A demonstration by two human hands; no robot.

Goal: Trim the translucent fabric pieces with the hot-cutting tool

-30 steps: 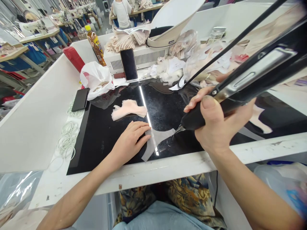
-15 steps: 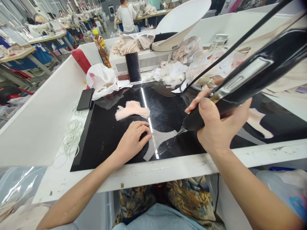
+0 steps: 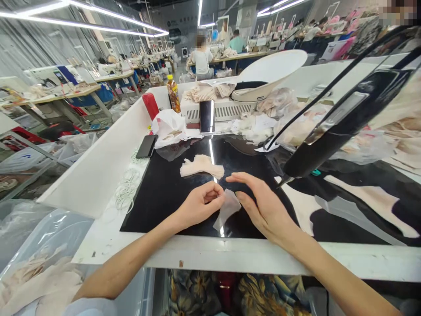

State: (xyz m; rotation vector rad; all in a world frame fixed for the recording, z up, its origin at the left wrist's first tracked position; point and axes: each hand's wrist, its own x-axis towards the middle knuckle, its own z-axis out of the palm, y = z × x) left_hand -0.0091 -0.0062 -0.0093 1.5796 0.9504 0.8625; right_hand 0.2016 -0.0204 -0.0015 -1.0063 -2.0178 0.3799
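A small sheer white fabric piece (image 3: 226,210) hangs from my left hand (image 3: 205,199), its upper corner pinched between thumb and fingers just over the black board (image 3: 158,206). To its right, my right hand (image 3: 263,204) is open, fingers and thumb apart, with the thumb close to the piece's edge. Behind my hands lies a stack of pale cut fabric pieces (image 3: 201,167). A black corded tool with a pointed metal tip (image 3: 320,147) slants above the board at right, held by neither hand. Under its tip lies a beige cut piece (image 3: 301,204).
Further right are a translucent strip (image 3: 351,215) and another beige piece (image 3: 375,197). Pale elastic loops (image 3: 126,188) and a black flat case (image 3: 146,146) line the left edge. At the back stand a phone (image 3: 207,116), a bottle (image 3: 173,94) and plastic bags (image 3: 169,125).
My right hand has let go of the black tool and come left to the sheer piece. My left hand now pinches the piece and lifts it. The view has tilted up.
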